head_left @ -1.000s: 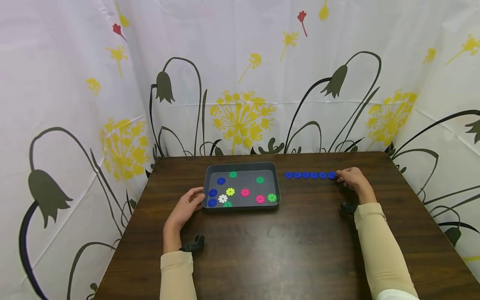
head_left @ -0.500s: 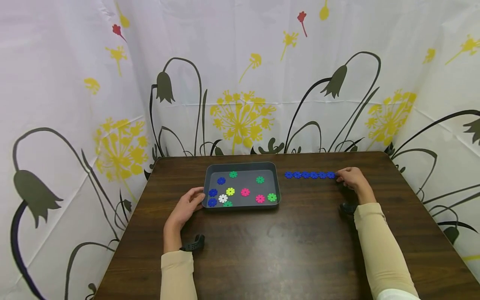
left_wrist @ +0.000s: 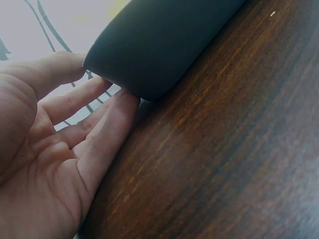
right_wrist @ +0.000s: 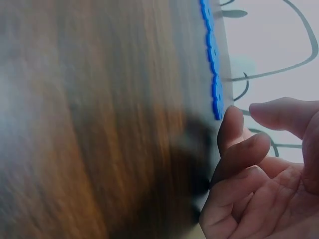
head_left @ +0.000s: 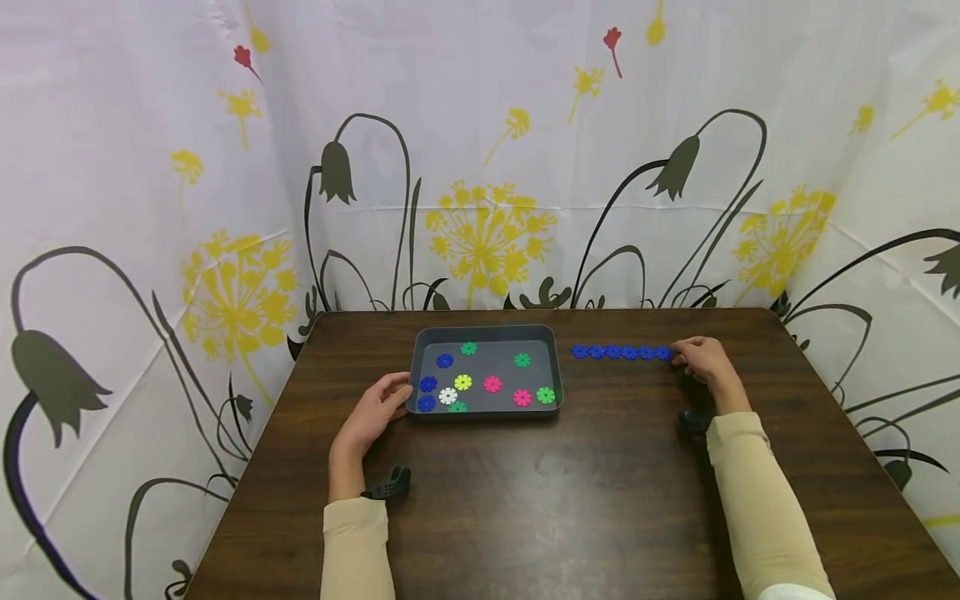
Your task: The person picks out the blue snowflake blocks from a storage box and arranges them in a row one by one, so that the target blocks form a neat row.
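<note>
A dark grey tray holds small notched discs in blue, green, pink, yellow and white. The left hand rests at the tray's left side; in the left wrist view that hand has its thumb and extended fingers touching the tray's outer wall. Right of the tray, several blue discs lie in a straight row. At the row's right end is the right hand. The right wrist view shows a fingertip by the last blue disc, with thumb and index finger of the right hand apart.
A dark wooden table carries the tray and the row. Behind and beside it hangs a white curtain with printed flowers. Dark bands are on both wrists.
The head view has shifted slightly. Both hands, the tray and the discs show little movement on the table; the right fingertips stay at the end of the blue row.
</note>
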The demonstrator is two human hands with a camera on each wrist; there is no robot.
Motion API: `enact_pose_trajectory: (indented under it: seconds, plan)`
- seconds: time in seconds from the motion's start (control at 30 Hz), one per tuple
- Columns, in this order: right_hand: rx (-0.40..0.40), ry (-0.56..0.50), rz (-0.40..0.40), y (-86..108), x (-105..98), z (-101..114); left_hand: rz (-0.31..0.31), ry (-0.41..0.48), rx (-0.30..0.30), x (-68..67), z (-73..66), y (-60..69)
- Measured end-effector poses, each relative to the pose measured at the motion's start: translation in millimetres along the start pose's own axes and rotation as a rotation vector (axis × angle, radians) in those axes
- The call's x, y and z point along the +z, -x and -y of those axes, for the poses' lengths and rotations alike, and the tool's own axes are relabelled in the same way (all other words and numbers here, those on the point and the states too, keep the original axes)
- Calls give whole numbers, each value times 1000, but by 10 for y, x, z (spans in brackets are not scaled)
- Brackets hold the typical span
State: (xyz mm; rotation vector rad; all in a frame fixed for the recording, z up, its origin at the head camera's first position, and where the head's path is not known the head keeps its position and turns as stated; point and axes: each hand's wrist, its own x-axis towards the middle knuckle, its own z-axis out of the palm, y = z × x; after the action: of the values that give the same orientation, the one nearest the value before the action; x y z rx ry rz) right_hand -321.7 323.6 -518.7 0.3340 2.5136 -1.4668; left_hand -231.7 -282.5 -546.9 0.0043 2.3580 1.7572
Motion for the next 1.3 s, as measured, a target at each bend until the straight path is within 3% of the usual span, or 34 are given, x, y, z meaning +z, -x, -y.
enact_pose_trajectory:
  seconds: [0.27,0.53,1.3]
  plan:
    - [-44,2,-44,48,124,78,8,10,14,17,-4,14]
    - [-163,79,-47,51,241,235,-7,-14,6,12,-11,2]
    - [-338,188,79,79,725,869,0,10,15,15,-10,6]
